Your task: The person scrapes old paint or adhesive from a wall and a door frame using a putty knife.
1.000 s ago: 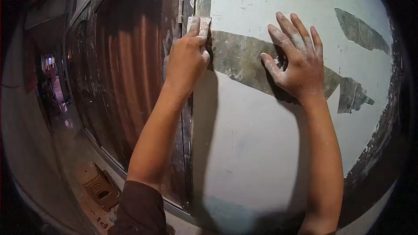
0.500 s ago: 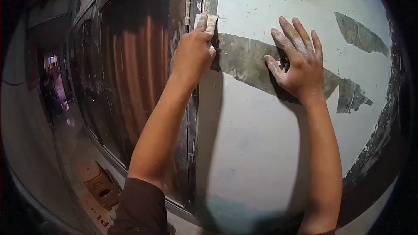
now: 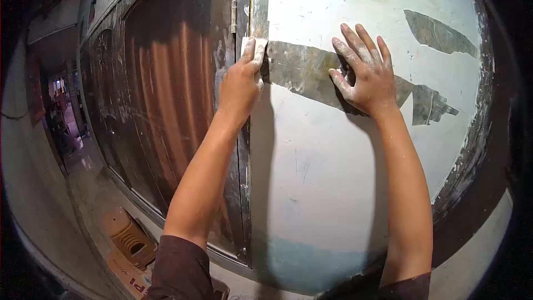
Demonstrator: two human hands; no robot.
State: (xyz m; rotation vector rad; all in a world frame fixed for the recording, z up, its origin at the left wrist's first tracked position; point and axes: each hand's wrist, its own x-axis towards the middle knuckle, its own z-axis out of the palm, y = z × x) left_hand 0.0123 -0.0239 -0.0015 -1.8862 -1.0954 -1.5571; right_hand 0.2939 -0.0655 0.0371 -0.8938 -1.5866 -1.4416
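Observation:
My left hand presses a folded, pale piece of sandpaper to the left edge of the white wall panel, right beside the door frame. Two of its fingers lie over the sheet, and its underside is hidden. My right hand rests on the panel with fingers spread, holding nothing, over the right part of a grey bare band. White dust coats the fingers of both hands. A narrow grey bare strip runs upward above the sandpaper.
Left of the panel stands a dark wooden door with a brown curtain behind it and a hinge. A brown plastic stool and a cardboard box sit on the floor at lower left. Another grey patch is at upper right.
My left hand has slid down along the panel's edge with the sandpaper. My right hand stays at about the same place on the wall. The view has shifted slightly.

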